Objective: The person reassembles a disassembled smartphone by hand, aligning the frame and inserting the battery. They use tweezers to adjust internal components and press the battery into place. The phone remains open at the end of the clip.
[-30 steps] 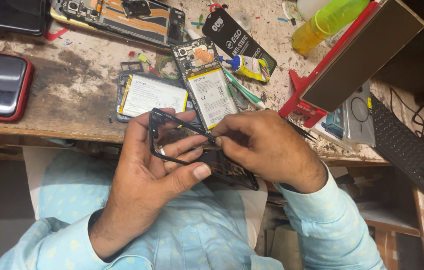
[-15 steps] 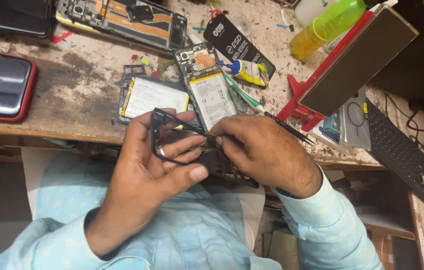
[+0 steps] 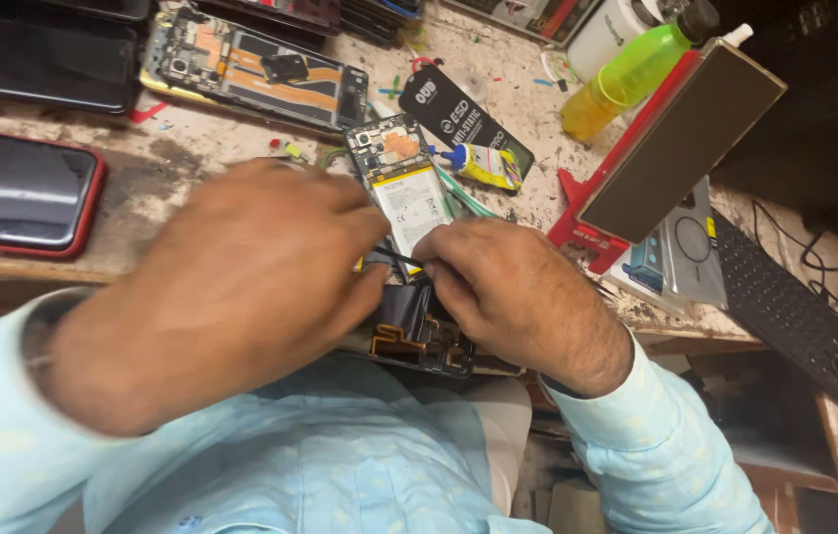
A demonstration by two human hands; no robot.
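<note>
While both hands work at the near edge of the tabletop [image 3: 63,262], the dark phone frame [image 3: 417,334] sits between them, held just off the edge above the person's lap. Left hand [image 3: 241,277] is blurred, curled over the frame's left part; fingers closed around it as far as I can tell, palm side hidden. Right hand [image 3: 513,292] grips the frame's right side, fingertips [image 3: 439,259] pinched down at its top edge, by a thin black strip that sticks out toward the left hand. Orange flex and board parts show on the frame's near portion.

Just beyond the hands, an opened phone with white battery [image 3: 401,188] lies flat. Farther off, a larger opened phone [image 3: 251,74] with copper-coloured parts. Left: dark phone in a red case [image 3: 18,193], screen up. Right of the battery phone: small yellow glue tube [image 3: 483,165] on a black card [image 3: 463,124]. Far right: green-yellow bottle [image 3: 626,79], a tan slab on a red stand [image 3: 681,138], and a black keyboard [image 3: 794,316] near the right edge.
</note>
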